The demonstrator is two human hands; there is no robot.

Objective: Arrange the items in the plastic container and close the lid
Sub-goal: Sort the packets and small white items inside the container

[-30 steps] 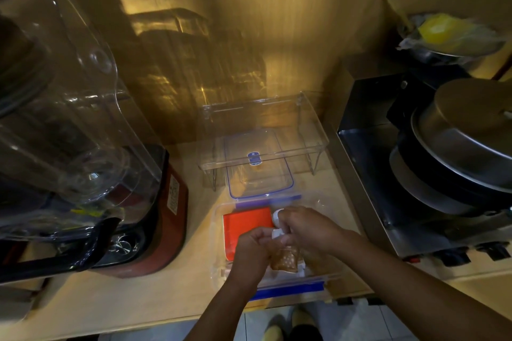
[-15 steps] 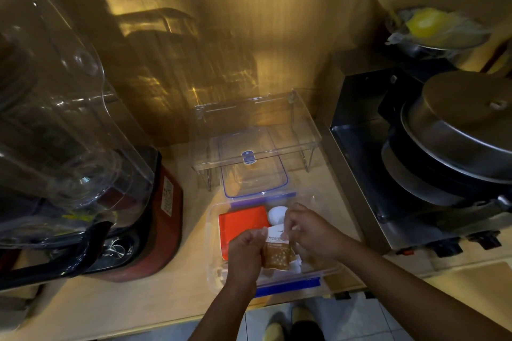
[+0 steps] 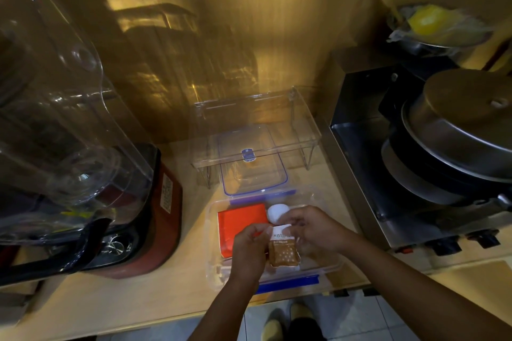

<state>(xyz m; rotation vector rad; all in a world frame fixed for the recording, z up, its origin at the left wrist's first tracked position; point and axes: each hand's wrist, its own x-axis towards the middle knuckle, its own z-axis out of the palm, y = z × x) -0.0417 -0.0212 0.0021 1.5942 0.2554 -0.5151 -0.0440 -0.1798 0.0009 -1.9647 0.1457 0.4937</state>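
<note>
1. Container (image 3: 214,271): it sits at the near edge of the desk (image 3: 110,302), open, with blue latches on its near and far sides. Work inside its walls and do not nudge it toward the edge.

2. Left hand (image 3: 249,250) and right hand (image 3: 313,230) share one brown sachet (image 3: 284,253), each grip pinched on its white top strip, so the sachet hangs over the container's middle. Both grips are clenched on it, neither is free.

3. My judgement of the step: the sachet is being placed. Lower it flat into the bare space right of the red packet (image 3: 239,223), long side along the wall, so that nothing stands above the rim. Let one grip go first and steady with the other.

4. White round item (image 3: 275,213) lies at the far side, just beside the red packet and touching the right fingers. Keep the sachet from riding up on it, or the lid may not seat.

5. Lid (image 3: 253,174) lies just beyond the container, partly under a clear rack (image 3: 257,130). Slide it out toward you rather than lifting, I would say, to avoid knocking the rack.

6. Blender (image 3: 69,119) stands to the left and a stove (image 3: 415,174) to the right, both near. Keep elbows in when reaching for the lid.
</note>
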